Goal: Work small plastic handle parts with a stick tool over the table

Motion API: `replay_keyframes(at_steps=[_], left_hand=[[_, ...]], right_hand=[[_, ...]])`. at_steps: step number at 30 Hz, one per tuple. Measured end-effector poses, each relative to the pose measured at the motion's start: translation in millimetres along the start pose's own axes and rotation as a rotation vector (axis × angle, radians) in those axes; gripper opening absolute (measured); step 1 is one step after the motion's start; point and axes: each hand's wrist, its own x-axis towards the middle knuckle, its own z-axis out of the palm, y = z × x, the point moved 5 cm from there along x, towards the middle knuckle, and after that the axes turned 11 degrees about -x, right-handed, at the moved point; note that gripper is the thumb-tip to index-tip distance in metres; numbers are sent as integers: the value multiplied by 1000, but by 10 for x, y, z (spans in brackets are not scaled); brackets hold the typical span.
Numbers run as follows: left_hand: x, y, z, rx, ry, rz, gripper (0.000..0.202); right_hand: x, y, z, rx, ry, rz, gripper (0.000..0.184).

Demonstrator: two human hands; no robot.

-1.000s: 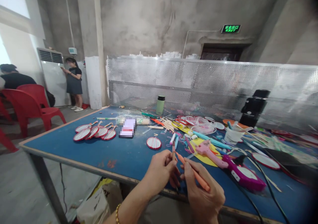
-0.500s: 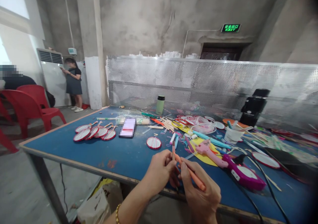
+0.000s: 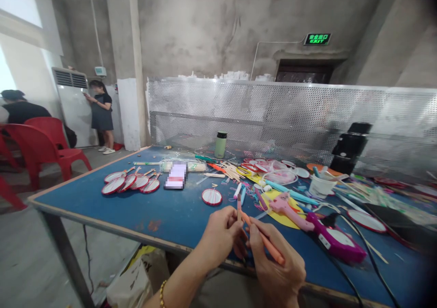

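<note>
My left hand (image 3: 221, 230) pinches a thin, flat wooden-looking stick (image 3: 239, 204) upright above the table's front edge. An orange pen (image 3: 271, 248) is gripped in my right hand (image 3: 282, 269), its tip against or very close to the stick. Just beyond my hands lies a white disc with a red rim (image 3: 211, 197) and small sticks at its top. Several similar red-rimmed discs (image 3: 131, 183) overlap at the left of the table. White and blue pens (image 3: 243, 192) lie past my fingers.
The blue table (image 3: 119, 212) also holds a phone (image 3: 175, 176), a green bottle (image 3: 221, 145), a white cup of pens (image 3: 321, 186), and a pink and purple glue gun (image 3: 334, 237) with cables. A perforated metal panel (image 3: 239, 112) stands behind. A person (image 3: 101, 110) stands far left near red chairs (image 3: 41, 148).
Both hands keep nearly the same pose, with the stick and orange pen held as before. The whole view has shifted very slightly.
</note>
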Motion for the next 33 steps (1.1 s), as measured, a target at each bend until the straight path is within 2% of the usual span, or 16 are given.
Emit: replay_keyframes(at_steps=[5, 12, 21, 26, 33], left_hand=[[-2, 12, 0, -8, -5, -3, 23], [15, -46, 6, -25, -30, -30, 20], [-5, -28, 12, -26, -13, -10, 19], [-7, -6, 4, -15, -6, -9, 20], [14, -66, 9, -27, -25, -26, 18]], right_hand=[[3, -4, 8, 12, -2, -9, 13], [-16, 41, -17, -52, 41, 48, 13], [-6, -1, -9, -14, 30, -23, 11], [-3, 1, 10, 16, 12, -17, 11], [-17, 22, -25, -22, 53, 23, 12]])
